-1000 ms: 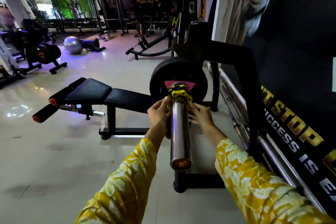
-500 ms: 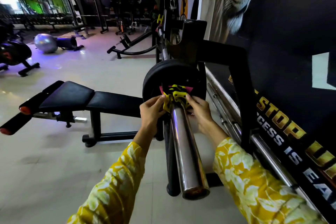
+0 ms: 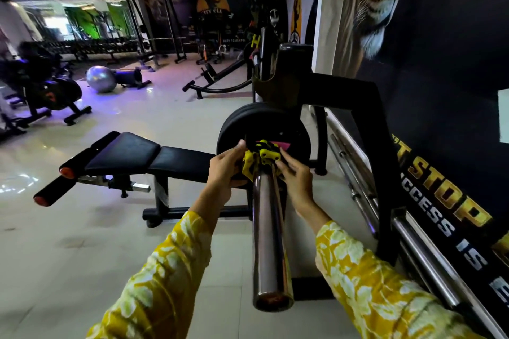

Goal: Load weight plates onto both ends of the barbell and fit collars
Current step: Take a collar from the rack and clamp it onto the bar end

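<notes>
A chrome barbell sleeve (image 3: pixel 268 231) points toward me from the rack. Black weight plates (image 3: pixel 292 129) sit on it, the outer one with a pink label. A yellow and black collar (image 3: pixel 261 159) is around the sleeve, right against the outer plate. My left hand (image 3: pixel 224 170) grips the collar's left side and my right hand (image 3: pixel 294 181) holds its right side. Both arms wear yellow patterned sleeves. The far end of the bar is hidden behind the plates.
A black bench (image 3: pixel 132 157) with red-tipped rollers stands left of the bar. The black rack frame (image 3: pixel 366 129) and several spare chrome bars (image 3: pixel 413 239) lie along the dark mural wall on the right. A grey exercise ball (image 3: pixel 100 78) and machines stand further back.
The collar has slid along the sleeve from a short gap to sit against the outer plate, with both hands following it. My view has shifted closer.
</notes>
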